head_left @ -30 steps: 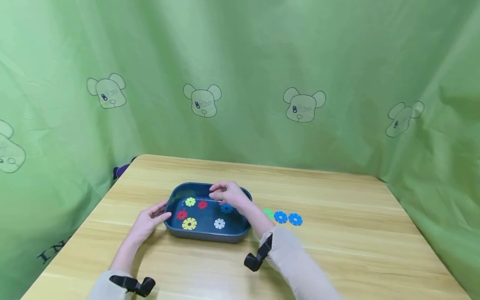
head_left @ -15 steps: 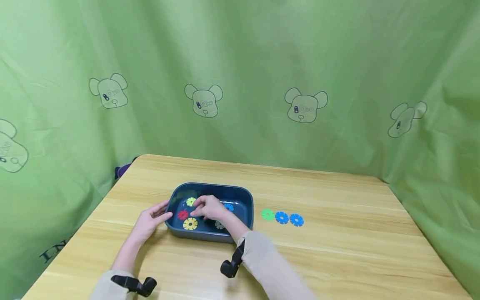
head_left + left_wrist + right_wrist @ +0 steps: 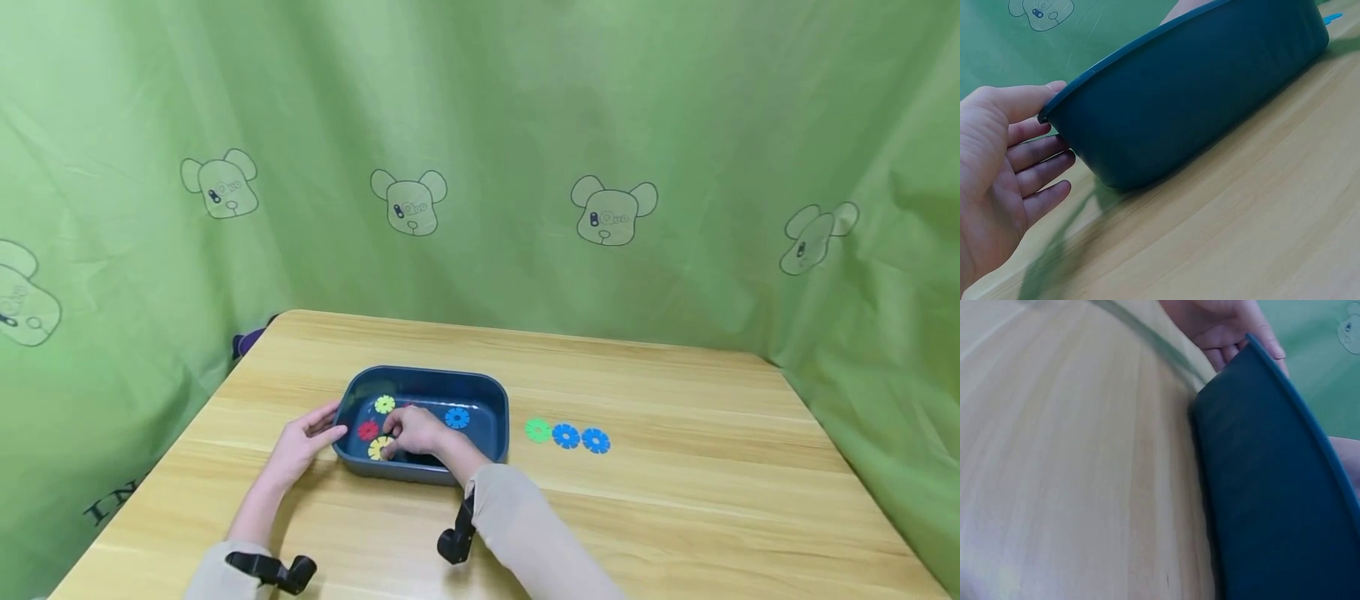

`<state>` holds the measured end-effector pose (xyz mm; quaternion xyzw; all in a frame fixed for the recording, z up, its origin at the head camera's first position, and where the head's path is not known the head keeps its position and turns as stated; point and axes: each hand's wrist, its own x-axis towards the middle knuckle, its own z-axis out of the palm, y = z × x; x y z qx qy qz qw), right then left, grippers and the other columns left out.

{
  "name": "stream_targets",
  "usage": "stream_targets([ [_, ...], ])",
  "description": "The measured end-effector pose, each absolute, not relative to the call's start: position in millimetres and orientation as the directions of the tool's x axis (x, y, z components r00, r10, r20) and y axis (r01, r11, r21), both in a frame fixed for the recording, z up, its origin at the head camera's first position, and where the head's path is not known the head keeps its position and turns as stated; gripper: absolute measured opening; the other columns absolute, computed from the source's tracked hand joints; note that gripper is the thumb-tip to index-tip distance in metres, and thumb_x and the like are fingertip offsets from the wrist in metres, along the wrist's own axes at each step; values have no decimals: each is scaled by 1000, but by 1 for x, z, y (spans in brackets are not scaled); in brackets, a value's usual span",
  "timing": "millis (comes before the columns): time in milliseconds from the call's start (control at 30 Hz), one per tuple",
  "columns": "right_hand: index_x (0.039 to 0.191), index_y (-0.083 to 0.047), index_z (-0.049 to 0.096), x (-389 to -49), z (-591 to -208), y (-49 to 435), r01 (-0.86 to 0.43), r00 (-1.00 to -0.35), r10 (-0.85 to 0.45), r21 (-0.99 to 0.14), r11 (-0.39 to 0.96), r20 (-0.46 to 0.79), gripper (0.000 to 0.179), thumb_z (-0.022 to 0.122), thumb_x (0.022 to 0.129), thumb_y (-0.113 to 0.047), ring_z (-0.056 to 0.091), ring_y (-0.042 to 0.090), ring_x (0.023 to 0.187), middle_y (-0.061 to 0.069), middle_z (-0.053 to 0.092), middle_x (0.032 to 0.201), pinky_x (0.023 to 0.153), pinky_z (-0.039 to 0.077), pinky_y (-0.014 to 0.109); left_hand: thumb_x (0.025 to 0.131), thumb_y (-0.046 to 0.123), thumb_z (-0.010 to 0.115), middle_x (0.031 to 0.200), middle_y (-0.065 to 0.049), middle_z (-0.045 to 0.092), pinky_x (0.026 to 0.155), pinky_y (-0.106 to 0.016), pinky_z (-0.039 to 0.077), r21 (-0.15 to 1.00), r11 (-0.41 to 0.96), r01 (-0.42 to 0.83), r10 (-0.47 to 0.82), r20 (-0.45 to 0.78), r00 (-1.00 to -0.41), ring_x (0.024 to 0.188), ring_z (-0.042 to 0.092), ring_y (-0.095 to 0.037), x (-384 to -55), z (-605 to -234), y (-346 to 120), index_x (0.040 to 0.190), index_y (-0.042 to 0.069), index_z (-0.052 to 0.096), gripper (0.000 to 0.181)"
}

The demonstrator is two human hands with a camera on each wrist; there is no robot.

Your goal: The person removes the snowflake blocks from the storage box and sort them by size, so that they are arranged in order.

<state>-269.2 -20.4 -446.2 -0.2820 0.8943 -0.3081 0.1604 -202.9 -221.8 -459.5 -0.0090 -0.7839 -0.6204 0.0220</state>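
My left hand (image 3: 296, 446) holds the left end of a dark blue basin (image 3: 420, 473), thumb over the rim and fingers against the outer wall, as the left wrist view shows. Inside the basin, my right hand (image 3: 418, 432) bends over a yellow notched plastic disc (image 3: 377, 447). Its thumb and fingertips are at that disc's right part; whether they pinch it I cannot tell. A red disc (image 3: 367, 430), a yellow-green disc (image 3: 385, 404) and a blue disc (image 3: 457, 417) lie around the hand. Another red disc (image 3: 410, 407) is mostly hidden behind it. The right wrist view shows only the basin's outside.
Right of the basin, a green disc (image 3: 537, 430) and two blue discs, one (image 3: 566, 436) beside the other (image 3: 596, 441), lie in a row on the wooden table (image 3: 675, 500). A green curtain (image 3: 510, 275) hangs behind the table.
My right hand has moved left and toward me inside the basin, from near its back right to the yellow disc. It now covers the white disc. The left hand stays at the rim.
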Motion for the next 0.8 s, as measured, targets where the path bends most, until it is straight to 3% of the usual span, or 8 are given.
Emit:
stream_targets([
  [200, 96, -10, 68, -270, -448, -24, -489, -776, -622, -526, 695, -101, 33, 83, 69, -21, 51, 7, 75, -5, 57, 79, 73, 44, 20, 89, 8, 61, 129, -28, 48, 86, -12, 39, 970, 236, 52, -17, 58, -998, 120, 46, -37, -202, -460, -222, 132, -9, 44, 50],
  [300, 91, -9, 66, -272, -451, -25, -484, -783, -614, -525, 700, -97, 31, 84, 67, -21, 52, 9, 75, -4, 56, 78, 72, 45, 22, 89, 9, 61, 130, -28, 48, 86, -12, 39, 970, 238, 51, -16, 56, -998, 121, 45, -37, -202, -461, -222, 133, -9, 43, 50],
  [533, 79, -10, 55, -278, -459, -16, -451, -800, -599, -609, 652, -49, 30, 83, 69, -16, 48, 11, 66, -2, 51, 69, 64, 42, 24, 88, 10, 63, 129, -28, 48, 85, -11, 39, 973, 224, 52, -19, 57, -998, 120, 46, -37, -203, -463, -221, 132, -8, 44, 51],
  [800, 79, -5, 56, -275, -441, -3, -353, -811, -577, -709, 611, -94, 20, 76, 75, -5, 50, 9, 53, -3, 52, 61, 54, 43, 22, 89, 10, 62, 131, -27, 47, 86, -12, 38, 972, 232, 37, -14, 42, -999, 121, 45, -36, -203, -460, -221, 133, -7, 43, 52],
])
